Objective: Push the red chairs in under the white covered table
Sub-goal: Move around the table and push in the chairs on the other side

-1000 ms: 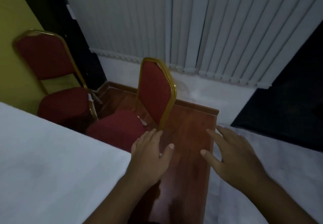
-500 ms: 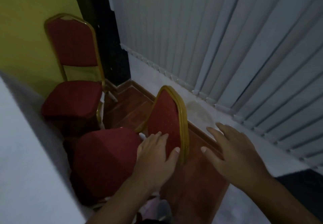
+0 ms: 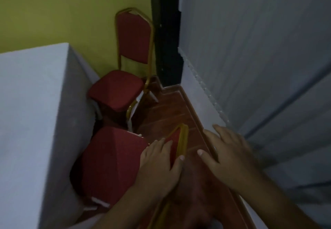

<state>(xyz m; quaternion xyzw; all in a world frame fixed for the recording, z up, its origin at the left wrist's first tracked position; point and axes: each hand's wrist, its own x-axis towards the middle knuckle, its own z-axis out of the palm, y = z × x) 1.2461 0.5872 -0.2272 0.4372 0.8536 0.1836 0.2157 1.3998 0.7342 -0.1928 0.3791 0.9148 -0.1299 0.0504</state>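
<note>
- Grip: the left hand [image 3: 159, 164] grasps the top of the near chair's backrest [image 3: 179, 143], fingers on its red face and thumb hooked over the gold rim; the right hand [image 3: 227, 155] is released, fingers spread, just beside the backrest and apart from it.
- White covered table [image 3: 26, 121]: fills the left side, its cloth hanging down at the corner.
- Near red chair [image 3: 111, 164]: its seat lies against the hanging cloth, the left edge tucked into it, most of the seat exposed.
- Far red chair [image 3: 116, 89]: stands upright behind the near one, its seat's left edge touching the cloth, its back towards the yellow-green wall [image 3: 62, 10].
- Wooden floor [image 3: 170, 110]: a reddish strip runs between the chairs and the white skirting.
- Vertical blinds [image 3: 250, 49]: grey slats cover the right side.
</note>
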